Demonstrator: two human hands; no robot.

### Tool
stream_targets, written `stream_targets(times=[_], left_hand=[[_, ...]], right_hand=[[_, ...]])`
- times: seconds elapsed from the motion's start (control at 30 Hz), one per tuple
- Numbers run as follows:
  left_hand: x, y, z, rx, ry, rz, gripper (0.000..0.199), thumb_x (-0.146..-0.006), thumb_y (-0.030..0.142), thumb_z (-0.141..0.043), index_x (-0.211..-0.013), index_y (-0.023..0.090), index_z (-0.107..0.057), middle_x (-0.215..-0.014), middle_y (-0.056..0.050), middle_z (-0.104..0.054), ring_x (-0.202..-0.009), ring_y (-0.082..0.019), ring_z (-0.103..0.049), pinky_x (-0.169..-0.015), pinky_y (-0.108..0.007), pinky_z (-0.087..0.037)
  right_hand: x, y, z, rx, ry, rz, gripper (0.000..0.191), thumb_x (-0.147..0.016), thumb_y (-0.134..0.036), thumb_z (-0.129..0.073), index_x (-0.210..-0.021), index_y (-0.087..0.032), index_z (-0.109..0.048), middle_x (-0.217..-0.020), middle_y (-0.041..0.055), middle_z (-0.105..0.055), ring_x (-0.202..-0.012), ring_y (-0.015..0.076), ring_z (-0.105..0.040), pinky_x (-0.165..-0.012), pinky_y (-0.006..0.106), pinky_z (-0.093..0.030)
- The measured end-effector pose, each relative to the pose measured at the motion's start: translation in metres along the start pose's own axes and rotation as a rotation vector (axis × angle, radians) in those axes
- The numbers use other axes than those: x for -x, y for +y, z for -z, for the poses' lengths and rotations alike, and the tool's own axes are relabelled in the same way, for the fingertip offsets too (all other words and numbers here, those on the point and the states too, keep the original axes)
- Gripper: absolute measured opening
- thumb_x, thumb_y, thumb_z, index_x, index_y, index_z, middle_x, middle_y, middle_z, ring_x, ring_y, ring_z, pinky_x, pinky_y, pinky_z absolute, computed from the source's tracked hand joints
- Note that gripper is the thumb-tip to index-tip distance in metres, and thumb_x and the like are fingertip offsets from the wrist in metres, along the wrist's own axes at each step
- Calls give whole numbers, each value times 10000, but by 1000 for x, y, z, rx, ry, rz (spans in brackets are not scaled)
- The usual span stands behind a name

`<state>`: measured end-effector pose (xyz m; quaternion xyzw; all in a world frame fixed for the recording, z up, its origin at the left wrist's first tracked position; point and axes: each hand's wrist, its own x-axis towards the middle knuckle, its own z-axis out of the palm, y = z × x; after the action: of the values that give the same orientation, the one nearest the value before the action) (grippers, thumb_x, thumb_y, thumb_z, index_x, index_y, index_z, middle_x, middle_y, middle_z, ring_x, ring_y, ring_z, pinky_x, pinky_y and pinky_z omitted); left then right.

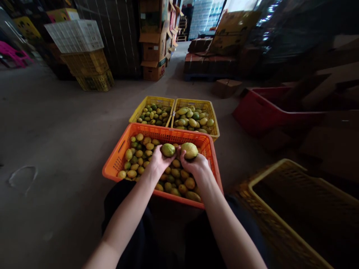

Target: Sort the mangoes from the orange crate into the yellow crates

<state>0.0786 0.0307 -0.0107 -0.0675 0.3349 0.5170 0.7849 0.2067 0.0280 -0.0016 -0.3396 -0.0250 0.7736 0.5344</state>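
My left hand (162,160) is cupped palm-up around a green, lemon-like fruit (168,150). My right hand (195,161) holds a larger, pale yellow-green, lemon-like fruit (189,150), with its fingers curled under it. Both hands are side by side above an orange plastic crate (211,149), their fingertips close together. Loose yellow and green fruits (140,153) of the same look lie in this crate, partly hidden by my forearms. Behind it stand two yellow crates: the left one (137,110) has smaller fruits, the right one (215,123) larger ones.
A yellow crate (269,170) stands close at my right, its inside dark. Beyond it is a red tub (249,112) beside cardboard. Stacked crates (86,59) stand at back left, cardboard boxes (153,52) at back centre, and a loaded pallet (207,63) at back right.
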Motion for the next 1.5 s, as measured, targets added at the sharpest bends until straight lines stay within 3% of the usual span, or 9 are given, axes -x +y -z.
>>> stream_targets(times=[0.07,0.13,0.4,0.73,1.03,1.13,1.3,1.37,1.5], left_hand=[[0,0,0,3,0,-4,266,-845,192,-343,-935,85,-568,-767,-129,-639,-718,-230,-655,-569,-360,-576],[1,0,-1,17,-2,-9,270,-848,189,-340,-946,76,-564,-768,-130,-639,-709,-226,-655,-559,-350,-576],[-1,0,0,62,-31,40,285,-848,178,-335,-995,68,-553,-819,-139,-641,-757,-228,-652,-566,-348,-579],[-4,2,2,45,0,15,261,-848,204,-336,-940,102,-558,-793,-122,-615,-755,-224,-634,-564,-350,-569],[8,2,-2,56,-64,-97,164,-792,222,-473,-817,124,-603,-734,-68,-623,-702,-169,-623,-613,-289,-540],[13,3,-8,-8,-129,-253,125,-764,228,-550,-791,139,-633,-721,-21,-630,-639,-115,-599,-648,-251,-520],[17,2,-10,-305,-262,-648,245,-776,317,-533,-638,143,-637,-621,2,-599,-599,-95,-565,-667,-222,-472],[19,1,-7,-441,-276,-826,279,-775,325,-520,-582,152,-623,-614,-4,-600,-637,-110,-572,-678,-220,-452],[22,0,-3,-494,-336,-860,321,-781,349,-465,-566,166,-619,-608,-20,-605,-678,-146,-583,-702,-249,-446]], right_hand=[[2,0,-3,-134,165,-144,397,-859,-95,-219,-933,-224,-587,-635,40,-617,-563,154,-614,-368,203,-500],[4,-1,-7,-200,226,-187,349,-877,-139,-235,-929,-197,-575,-652,50,-617,-550,146,-599,-362,189,-495],[9,-2,-13,-170,235,-179,319,-871,-163,-257,-843,-186,-575,-625,48,-599,-500,123,-562,-355,171,-479],[3,-2,-6,-112,227,-45,256,-766,-103,-350,-749,-215,-580,-636,49,-644,-564,152,-588,-397,231,-493],[7,0,-8,-188,279,29,155,-688,-275,-441,-791,-235,-550,-673,38,-651,-677,204,-614,-521,336,-530],[9,5,-11,-44,194,152,142,-664,-258,-496,-772,-213,-575,-682,17,-646,-664,183,-600,-560,321,-522],[18,24,-18,356,-51,666,139,-664,-259,-597,-785,-196,-624,-796,2,-656,-742,163,-595,-644,259,-480],[24,31,-19,500,-144,796,153,-705,-266,-580,-831,-204,-639,-844,5,-663,-800,175,-598,-717,276,-469],[32,37,-14,655,-239,953,196,-728,-285,-531,-873,-210,-639,-908,15,-661,-882,204,-587,-820,322,-439]])
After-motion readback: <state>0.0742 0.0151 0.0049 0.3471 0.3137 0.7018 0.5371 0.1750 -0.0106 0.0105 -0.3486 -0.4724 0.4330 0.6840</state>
